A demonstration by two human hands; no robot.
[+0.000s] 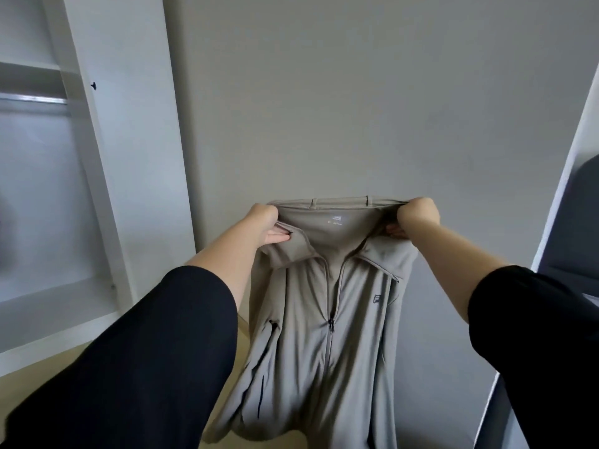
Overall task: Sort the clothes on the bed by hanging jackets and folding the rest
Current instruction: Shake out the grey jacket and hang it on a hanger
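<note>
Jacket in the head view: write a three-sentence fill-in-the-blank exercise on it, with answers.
The left hand and right hand both grip the ____.
Its logo sits nearer the ____ hand.
The person's sleeves are ____.
Missing words: jacket; right; black.

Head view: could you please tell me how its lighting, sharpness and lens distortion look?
In the head view, light is soft and even, without harsh glare; its wide lens bows the wardrobe upright and stretches both black sleeves; the zip and logo on the jacket look slightly soft, while the left hand and right hand gripping its collar read clearly.
</note>
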